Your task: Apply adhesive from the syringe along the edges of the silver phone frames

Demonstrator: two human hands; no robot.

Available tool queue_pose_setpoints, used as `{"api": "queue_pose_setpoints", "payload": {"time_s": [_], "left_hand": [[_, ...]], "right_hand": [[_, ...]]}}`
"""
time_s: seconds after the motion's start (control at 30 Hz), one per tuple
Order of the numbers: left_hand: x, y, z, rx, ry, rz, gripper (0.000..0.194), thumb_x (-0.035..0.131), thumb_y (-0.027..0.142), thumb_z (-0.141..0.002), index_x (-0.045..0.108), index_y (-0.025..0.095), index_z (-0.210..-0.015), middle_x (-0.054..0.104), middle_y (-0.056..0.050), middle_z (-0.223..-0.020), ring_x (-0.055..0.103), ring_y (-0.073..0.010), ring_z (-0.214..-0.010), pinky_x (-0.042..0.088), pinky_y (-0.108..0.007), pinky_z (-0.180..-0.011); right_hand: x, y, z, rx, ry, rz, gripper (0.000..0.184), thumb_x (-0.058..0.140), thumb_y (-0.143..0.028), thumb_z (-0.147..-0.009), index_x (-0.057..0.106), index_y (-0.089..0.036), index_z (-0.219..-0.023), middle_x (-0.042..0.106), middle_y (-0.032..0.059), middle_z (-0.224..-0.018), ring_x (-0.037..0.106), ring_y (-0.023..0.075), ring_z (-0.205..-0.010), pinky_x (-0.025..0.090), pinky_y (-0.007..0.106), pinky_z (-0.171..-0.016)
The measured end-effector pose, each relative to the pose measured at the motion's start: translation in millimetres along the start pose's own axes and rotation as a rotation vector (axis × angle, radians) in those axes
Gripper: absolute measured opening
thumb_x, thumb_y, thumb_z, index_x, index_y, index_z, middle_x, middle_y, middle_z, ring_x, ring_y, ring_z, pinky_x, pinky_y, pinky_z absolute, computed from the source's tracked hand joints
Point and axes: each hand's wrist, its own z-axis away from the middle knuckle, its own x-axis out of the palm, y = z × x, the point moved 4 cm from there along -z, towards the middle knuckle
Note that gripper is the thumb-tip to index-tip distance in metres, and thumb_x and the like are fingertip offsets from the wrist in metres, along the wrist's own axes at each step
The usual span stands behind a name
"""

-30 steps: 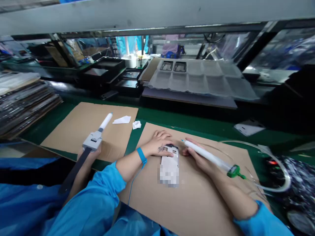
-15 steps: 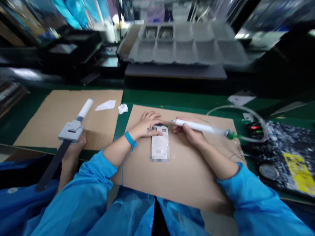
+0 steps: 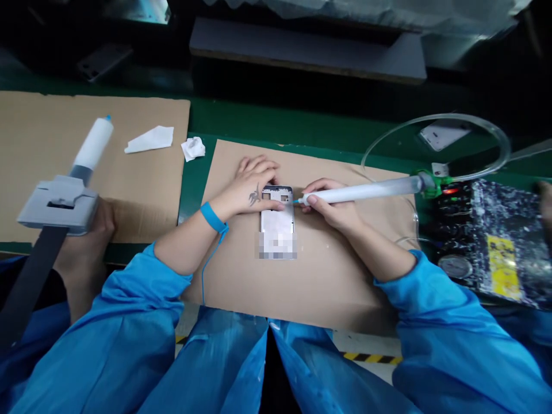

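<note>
- Far left, a co-worker's hand (image 3: 84, 247) is under a grey clamp (image 3: 58, 204) holding a white cartridge (image 3: 92, 144), over a cardboard sheet (image 3: 142, 195)
- On that sheet sits a paper scrap (image 3: 149, 139), with a tissue wad (image 3: 192, 148) just right of it on the green bench (image 3: 276, 121)
- My left hand (image 3: 252, 190), blue wrist strap (image 3: 212, 217) on, lies open across the top of a phone frame (image 3: 277, 227), which sits flat on a second cardboard sheet (image 3: 336, 287)
- My right hand (image 3: 330, 204) pinches a white dispensing syringe (image 3: 362, 191) narrow, tip touching the frame's right edge
- Far right, a green fitting (image 3: 429, 185) joins a clear hose (image 3: 435, 129)

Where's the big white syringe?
In the head view, the syringe is in the right hand, its tip at the top corner of the phone frame, beside the left hand.
</note>
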Motion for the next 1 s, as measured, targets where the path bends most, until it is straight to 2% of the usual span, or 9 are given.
{"api": "queue_pose_setpoints", "payload": {"time_s": [0.13, 0.27, 0.47, 0.57, 1.0], "left_hand": [[0.7, 1, 0, 0.015, -0.009, 0.016, 0.056, 0.095, 0.057, -0.080, 0.073, 0.022, -0.118, 0.060, -0.014, -0.167, 0.033, -0.0476, -0.171, 0.016, -0.073, -0.142], [1.9, 1, 2, 0.032, 0.022, 0.015, 0.061, 0.095, 0.067, -0.078, 0.073, 0.023, -0.115, 0.059, -0.013, -0.164, 0.030, -0.0496, -0.172, 0.009, -0.076, -0.142], [2.6, -1, 1, 0.052, 0.043, 0.038, 0.059, 0.092, 0.071, -0.082, 0.073, 0.025, -0.114, 0.059, -0.010, -0.164, 0.027, -0.0487, -0.173, 0.008, -0.077, -0.142], [2.6, -2, 1, 0.069, 0.064, 0.048, 0.060, 0.093, 0.073, -0.080, 0.073, 0.025, -0.112, 0.059, -0.010, -0.162, 0.028, -0.0496, -0.172, 0.006, -0.078, -0.141], [3.0, -1, 2, 0.072, 0.091, 0.052, 0.056, 0.097, 0.066, -0.079, 0.072, 0.027, -0.110, 0.060, -0.009, -0.160, 0.030, -0.0488, -0.172, 0.006, -0.078, -0.142]], "right_hand": [[12, -4, -12, -0.057, 0.028, 0.006, 0.059, 0.091, -0.079, -0.081, 0.072, -0.027, -0.104, 0.078, 0.0017, -0.080, 0.073, 0.0186, -0.059, 0.066, 0.034, -0.058], [17, -2, -17, -0.094, 0.056, 0.075, 0.059, 0.083, -0.085, -0.086, 0.071, -0.029, -0.097, 0.073, 0.0005, -0.071, 0.068, 0.0192, -0.054, 0.059, 0.034, -0.052], [15, -4, -15, -0.083, 0.070, 0.196, 0.058, 0.087, -0.081, -0.084, 0.072, -0.028, -0.102, 0.081, 0.0052, -0.089, 0.076, 0.0226, -0.069, 0.064, 0.037, -0.063], [14, -6, -15, -0.128, 0.090, 0.233, 0.053, 0.086, -0.077, -0.088, 0.073, -0.027, -0.099, 0.080, 0.0059, -0.089, 0.075, 0.0227, -0.071, 0.062, 0.036, -0.062], [19, -16, -17, -0.218, 0.106, 0.393, 0.032, 0.089, -0.055, -0.090, 0.075, -0.028, -0.096, 0.080, 0.0043, -0.087, 0.070, 0.0198, -0.068, 0.059, 0.033, -0.062]]}}
